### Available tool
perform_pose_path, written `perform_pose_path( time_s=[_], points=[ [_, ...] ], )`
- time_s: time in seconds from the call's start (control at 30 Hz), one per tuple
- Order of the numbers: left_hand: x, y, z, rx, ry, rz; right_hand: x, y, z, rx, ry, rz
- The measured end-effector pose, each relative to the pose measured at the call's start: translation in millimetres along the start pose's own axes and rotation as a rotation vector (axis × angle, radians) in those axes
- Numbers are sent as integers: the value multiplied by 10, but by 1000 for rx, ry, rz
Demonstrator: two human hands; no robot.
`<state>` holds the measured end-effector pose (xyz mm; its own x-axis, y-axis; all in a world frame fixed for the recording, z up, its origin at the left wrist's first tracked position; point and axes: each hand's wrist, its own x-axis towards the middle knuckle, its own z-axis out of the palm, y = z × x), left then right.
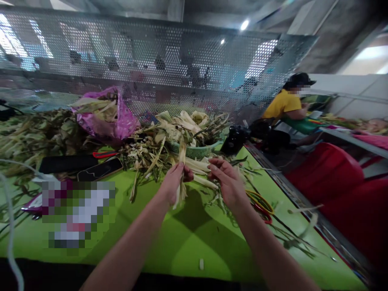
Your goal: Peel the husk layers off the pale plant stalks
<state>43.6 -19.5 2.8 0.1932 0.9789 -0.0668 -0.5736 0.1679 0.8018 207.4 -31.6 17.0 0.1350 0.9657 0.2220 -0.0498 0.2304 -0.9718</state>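
My left hand (176, 180) is closed around a pale dry corn husk (182, 155), which stands upright in its grip with a frayed lower end. To its right, my right hand (226, 178) hovers over the green table with thumb and fingertips curled together; whether something thin is between them I cannot make out. Loose husk strips (204, 182) lie behind and between the hands. Just beyond, a green basket (197, 151) is heaped with husks (190, 123).
A pink bag (125, 119) of husks and a dried heap (39, 135) are at the left, near a phone (100, 169). Yellow and red loops (260, 202) lie beside my right forearm. A perforated metal screen (145, 64) stands behind. A person in yellow (281, 103) sits at right, beyond red chairs (327, 165).
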Motion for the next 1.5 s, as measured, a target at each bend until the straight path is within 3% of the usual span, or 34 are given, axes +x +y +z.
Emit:
perform_pose_path(
  time_s=[0.13,0.27,0.53,0.77,1.03,1.13,1.23,1.4,1.5],
  points=[
    [-7,40,24,-171,49,40,-109,51,192,-112,-200,104],
    [-26,23,37,-215,66,-18,-217,131,414,-193,-391,82],
    [-9,54,23,-201,80,15,-259,320,494,-297,-320,52],
    [-47,94,29,-218,54,-14,-381,328,487,-538,-279,-132],
    [-81,165,53,-399,37,-186,-777,207,474,-895,-192,-38],
    [-34,234,-23,-396,112,-194,-953,144,387,-993,-247,-31],
    [9,335,-106,-381,189,-113,-1083,70,178,-1049,-231,-49],
    [-24,382,-113,-330,200,-68,-1162,-98,-330,-1105,43,-131],
    [-61,322,-75,-285,183,-59,-1125,-169,-559,-1166,143,-116]
  ],
)
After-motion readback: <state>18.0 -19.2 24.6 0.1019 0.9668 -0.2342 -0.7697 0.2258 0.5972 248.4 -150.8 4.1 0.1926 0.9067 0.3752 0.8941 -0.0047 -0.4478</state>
